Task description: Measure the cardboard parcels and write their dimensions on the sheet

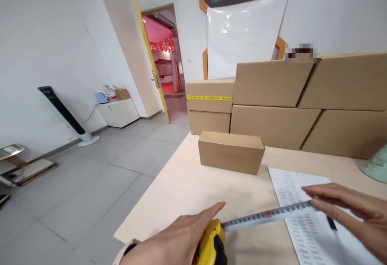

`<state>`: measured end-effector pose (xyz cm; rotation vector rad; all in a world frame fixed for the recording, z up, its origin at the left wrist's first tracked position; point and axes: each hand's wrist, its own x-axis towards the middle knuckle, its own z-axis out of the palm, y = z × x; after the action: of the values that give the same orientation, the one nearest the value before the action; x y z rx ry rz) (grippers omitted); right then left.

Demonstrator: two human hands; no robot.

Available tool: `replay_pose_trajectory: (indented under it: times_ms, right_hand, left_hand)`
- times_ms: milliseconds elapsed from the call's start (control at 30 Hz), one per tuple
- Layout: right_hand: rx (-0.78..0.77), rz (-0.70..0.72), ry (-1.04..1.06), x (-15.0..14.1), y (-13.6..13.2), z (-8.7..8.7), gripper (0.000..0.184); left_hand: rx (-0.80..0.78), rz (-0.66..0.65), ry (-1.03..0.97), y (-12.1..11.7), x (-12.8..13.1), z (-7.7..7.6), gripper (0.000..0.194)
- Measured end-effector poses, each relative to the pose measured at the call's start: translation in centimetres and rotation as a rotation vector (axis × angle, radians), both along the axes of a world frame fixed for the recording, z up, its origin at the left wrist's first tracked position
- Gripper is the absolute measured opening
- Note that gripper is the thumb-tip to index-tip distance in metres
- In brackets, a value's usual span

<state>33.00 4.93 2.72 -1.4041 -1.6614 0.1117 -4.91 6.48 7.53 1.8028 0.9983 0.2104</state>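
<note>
My left hand (181, 232) is closed around a yellow and black tape measure (213, 241) at the bottom middle of the head view. From it the metal blade (256, 219) runs out to the right. The free end of that blade is pinched between the thumb and fingers of my right hand (347, 208). Below the right hand lies a printed sheet of paper (305, 236), with a black pen (331, 223) on it, partly hidden. Beyond the blade a small closed cardboard box (231, 154) stands on the table (169, 200), apart from both hands.
Large cardboard boxes (275, 124) are stacked along the table's far side, one with yellow tape (210, 98). A person's head shows behind them. A pale green object (377, 166) stands at the right edge. On the left floor are a tower fan (62, 111) and a white cabinet (121, 113).
</note>
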Motion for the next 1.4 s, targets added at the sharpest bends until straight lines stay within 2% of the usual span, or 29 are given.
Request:
replay_pose_trajectory:
  times_ms: [67,167,233,267,333,400,467,500,533,600,700,800,933,1000,1067,1133,1167,1233,1300,1333,1400]
  right_hand:
    - [-0.063,0.013,-0.029,-3.1,-1.8,-1.8,0.023]
    - [-0.069,0.226,0.003,-8.2,-2.9,-3.0,0.028]
    - [-0.028,0.319,-0.014,-9.8,-3.0,-3.4,0.036]
    - [-0.021,0.309,-0.037,-9.8,-2.9,-3.5,0.036]
    - [-0.043,0.138,-0.097,-8.0,-3.0,-3.7,0.028]
    - [-0.137,-0.188,-0.165,-4.6,-3.2,-4.0,0.024]
    - [-0.379,-0.498,-0.269,-1.0,-3.5,-4.4,0.033]
    - [-0.510,-0.582,-0.308,0.5,-3.7,-4.7,0.037]
    - [-0.622,-0.615,-0.337,1.7,-3.8,-5.0,0.040]
    - [-0.761,-0.582,-0.361,2.9,-3.9,-5.6,0.042]
    - [-0.776,-0.418,-0.325,3.0,-3.7,-6.4,0.036]
    - [-0.708,-0.295,-0.151,3.0,-3.4,-6.3,0.028]
    - [-0.572,-0.224,0.419,3.6,-4.1,-4.5,0.031]
    - [-0.489,-0.167,0.651,4.0,-4.9,-3.6,0.036]
    - [-0.414,-0.165,0.723,3.9,-5.8,-3.1,0.038]
    - [-0.338,-0.250,0.692,3.4,-6.3,-3.3,0.038]
    - [-0.299,-0.311,0.666,2.9,-6.3,-3.6,0.036]
    - [-0.215,-0.421,0.627,1.9,-6.1,-4.4,0.027]
    - [-0.155,-0.451,0.647,1.0,-5.4,-5.4,0.031]
    - [-0.155,-0.427,0.685,0.7,-4.9,-5.9,0.036]
    - [-0.198,-0.309,0.803,0.5,-4.0,-6.6,0.044]
  left_hand:
    - [0.052,-0.066,-0.036,0.1,1.3,-0.8,0.078]
    - [0.086,-0.152,-0.127,0.0,3.7,-2.0,0.077]
    - [0.113,-0.178,-0.135,0.1,4.9,-2.9,0.078]
    - [0.143,-0.173,-0.110,0.2,5.3,-3.5,0.079]
    - [0.237,-0.167,-0.007,1.0,5.4,-4.5,0.088]
    - [0.356,-0.166,0.154,2.3,4.9,-5.5,0.102]
    - [0.451,-0.150,0.351,4.0,4.3,-6.2,0.110]
    - [0.481,-0.140,0.441,4.8,4.0,-6.4,0.110]
    - [0.502,-0.123,0.517,5.6,3.8,-6.5,0.109]
    - [0.533,-0.104,0.612,6.9,3.5,-6.5,0.104]
    - [0.565,-0.081,0.674,8.2,3.5,-6.4,0.098]
    - [0.595,-0.048,0.706,9.2,3.7,-6.5,0.093]
    - [0.604,-0.054,0.731,10.4,3.2,-7.0,0.086]
    - [0.671,-0.069,0.714,10.7,3.0,-7.3,0.084]
    - [0.836,-0.101,0.611,10.1,3.6,-7.2,0.083]
    - [1.000,-0.174,0.413,8.4,5.5,-6.8,0.080]
    - [1.022,-0.237,0.300,7.1,7.0,-6.6,0.075]
    - [0.937,-0.411,0.104,4.2,10.7,-6.3,0.055]
    - [0.795,-0.618,0.079,1.4,14.6,-6.6,0.029]
    - [0.812,-0.695,0.092,0.3,16.3,-7.1,0.027]
    - [0.946,-0.751,0.098,-1.3,19.0,-8.5,0.040]
